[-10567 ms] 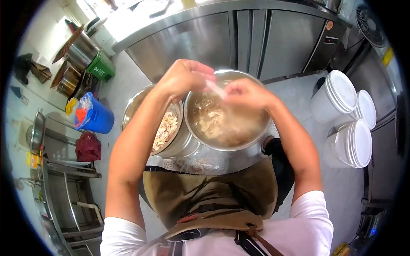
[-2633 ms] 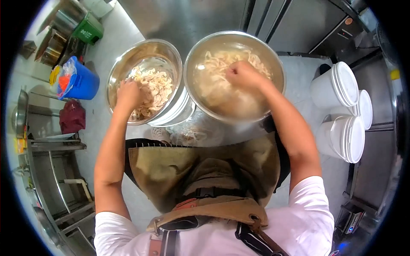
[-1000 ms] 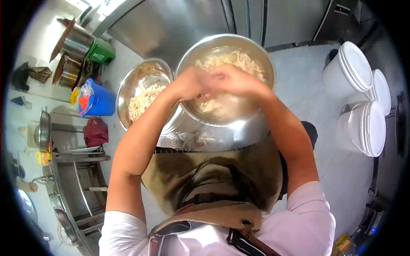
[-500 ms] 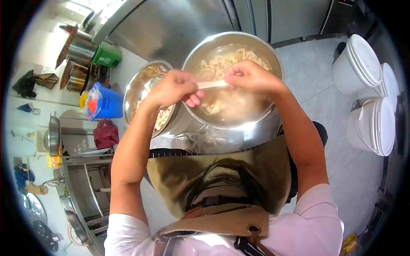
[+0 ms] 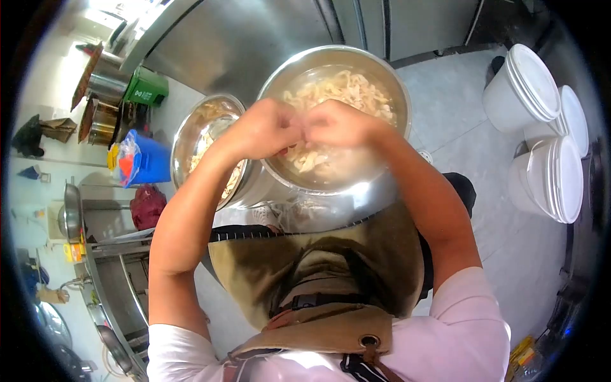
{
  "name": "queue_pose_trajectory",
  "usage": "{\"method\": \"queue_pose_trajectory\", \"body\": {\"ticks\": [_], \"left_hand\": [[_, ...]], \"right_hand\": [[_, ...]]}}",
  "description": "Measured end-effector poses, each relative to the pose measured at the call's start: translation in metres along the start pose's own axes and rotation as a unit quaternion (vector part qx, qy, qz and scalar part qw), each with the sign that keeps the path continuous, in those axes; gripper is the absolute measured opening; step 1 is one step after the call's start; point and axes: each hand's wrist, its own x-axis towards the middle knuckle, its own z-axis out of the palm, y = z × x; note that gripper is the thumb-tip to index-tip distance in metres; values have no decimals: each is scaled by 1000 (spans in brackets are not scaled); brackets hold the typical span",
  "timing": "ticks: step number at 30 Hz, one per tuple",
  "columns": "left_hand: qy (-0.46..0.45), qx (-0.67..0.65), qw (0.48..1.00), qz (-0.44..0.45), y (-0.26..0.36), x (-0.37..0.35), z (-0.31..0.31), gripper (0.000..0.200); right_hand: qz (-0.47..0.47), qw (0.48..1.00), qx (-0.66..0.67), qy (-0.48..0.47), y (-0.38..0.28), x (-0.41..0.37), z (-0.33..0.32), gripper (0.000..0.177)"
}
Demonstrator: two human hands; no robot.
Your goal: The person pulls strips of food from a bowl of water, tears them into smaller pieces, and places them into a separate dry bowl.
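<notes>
Over the left part of a large steel bowl (image 5: 402,95), my left hand (image 5: 270,129) and my right hand (image 5: 337,125) meet with their fingertips pressed together. Both are closed; whatever lies between the fingers is hidden and blurred. Pale strips of food (image 5: 356,90) lie in cloudy water inside the large bowl. Beside it on the left stands a smaller steel bowl (image 5: 180,141) holding cut pale pieces (image 5: 202,153), partly covered by my left forearm.
White lidded buckets (image 5: 519,92) stand on the floor at the right. A blue bin (image 5: 153,159), a green box (image 5: 147,86) and a dark red bag (image 5: 146,207) are at the left, near a metal rack (image 5: 127,280). Steel cabinet fronts (image 5: 242,44) rise behind the bowls.
My hands have come together from a spread position. The pale strip stretched between them no longer shows. The whole view has shifted slightly, with the bowls a little further left.
</notes>
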Motion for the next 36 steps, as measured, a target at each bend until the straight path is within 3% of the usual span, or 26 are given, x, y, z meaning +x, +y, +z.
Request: {"method": "queue_pose_trajectory", "body": {"ticks": [3, 6, 12, 15, 21, 24, 27, 30, 33, 36], "left_hand": [[-7, -40, 999, -8, 1, -4, -3, 13], [-32, -136, 990, -23, -1, -5, -8, 14], [-22, -234, 972, -28, 0, -11, -17, 14], [-18, -248, 968, -27, 3, -12, -20, 12], [10, -231, 973, -15, 6, -8, -22, 13], [30, -213, 977, 3, 8, -8, -22, 14], [52, -226, 972, 22, 10, -10, -30, 14], [92, -226, 969, 34, 13, -15, -47, 11], [133, -252, 956, 71, 13, -22, -77, 10], [222, -256, 936, 94, 21, -31, -106, 6]], "right_hand": [[39, 993, -99, -49, -25, -1, -6, 16], [57, 998, -8, -11, -21, -2, -1, 13], [-56, 985, 132, 93, -23, -4, 13, 12], [65, 985, 137, 86, -20, -9, 12, 18], [45, 960, 268, 70, -26, -9, 11, 20], [142, 972, 170, 74, -43, -8, 9, 21], [133, 977, 161, 42, -41, -7, 10, 21], [119, 982, 127, 69, -45, -6, 10, 20], [157, 981, 100, 54, -51, -11, 6, 22], [133, 983, 113, 62, -56, -14, 9, 23]]}}
